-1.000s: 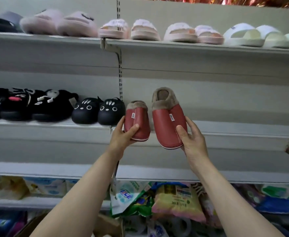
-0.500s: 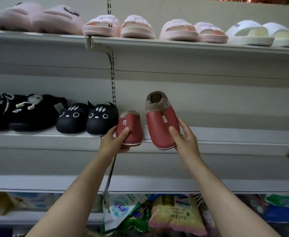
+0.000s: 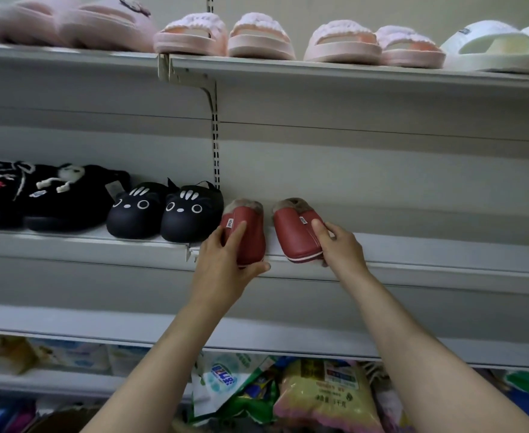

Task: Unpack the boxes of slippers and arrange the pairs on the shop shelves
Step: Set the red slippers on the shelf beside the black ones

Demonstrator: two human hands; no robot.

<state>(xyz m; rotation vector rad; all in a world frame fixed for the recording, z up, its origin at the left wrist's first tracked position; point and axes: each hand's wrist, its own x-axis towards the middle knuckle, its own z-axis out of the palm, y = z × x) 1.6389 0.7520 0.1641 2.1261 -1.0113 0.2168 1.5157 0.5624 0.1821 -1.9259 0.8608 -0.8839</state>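
Here fingers and thumb pinch each red slipper toe.

Two bare forearms, left hand and right hand ungloved, no sleeves in view

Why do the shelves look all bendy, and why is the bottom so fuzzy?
Head view: the wide-angle lens bows the shelf edge, most near the frame's sides; the red slippers and both hands, left and right, are fairly sharp; the packets below look soft and smeared; light is dim and even, with soft shadow under the upper shelf.
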